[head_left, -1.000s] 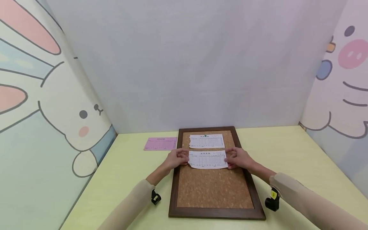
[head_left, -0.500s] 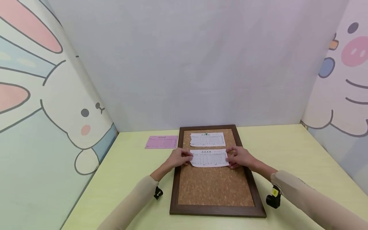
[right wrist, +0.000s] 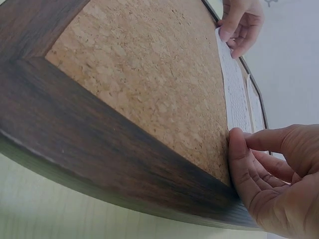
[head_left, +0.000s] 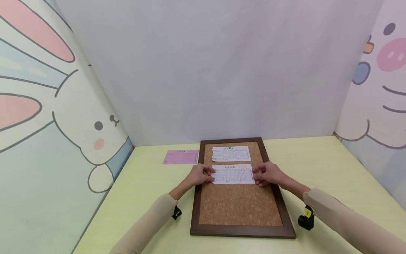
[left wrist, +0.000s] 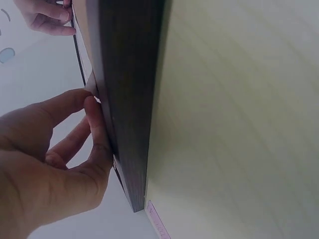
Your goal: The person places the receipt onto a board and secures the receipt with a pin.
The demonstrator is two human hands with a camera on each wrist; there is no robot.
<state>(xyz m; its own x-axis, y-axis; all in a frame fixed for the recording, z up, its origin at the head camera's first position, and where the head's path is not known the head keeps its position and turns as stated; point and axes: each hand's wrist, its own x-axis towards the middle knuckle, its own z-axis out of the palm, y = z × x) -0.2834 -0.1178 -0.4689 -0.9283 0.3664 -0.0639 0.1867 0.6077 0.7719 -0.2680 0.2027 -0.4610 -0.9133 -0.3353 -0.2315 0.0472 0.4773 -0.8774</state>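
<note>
A white printed form (head_left: 233,175) lies across the upper half of a cork board (head_left: 241,205). My left hand (head_left: 197,175) pinches the form's left edge between thumb and forefinger; the left wrist view shows these fingertips meeting on a paper corner just above the dark frame (left wrist: 127,99). At the opposite edge my right hand (head_left: 269,174) pinches the paper, thumb and forefinger together in the right wrist view. Above this sheet, a second white form (head_left: 231,154) with a ragged left edge is fixed at its top by a green pushpin (head_left: 229,148).
A pink printed form (head_left: 180,157) lies on the pale yellow table (head_left: 317,165), left of the board. The board's brown wooden frame (head_left: 242,231) stands slightly raised from the table. Behind is a grey-white wall (head_left: 222,70), with cartoon panels on both sides.
The lower form looks flatter and straighter against the board, its bottom edge no longer bowed. My left fingers reach farther over its left edge. The whole view has shifted slightly.
</note>
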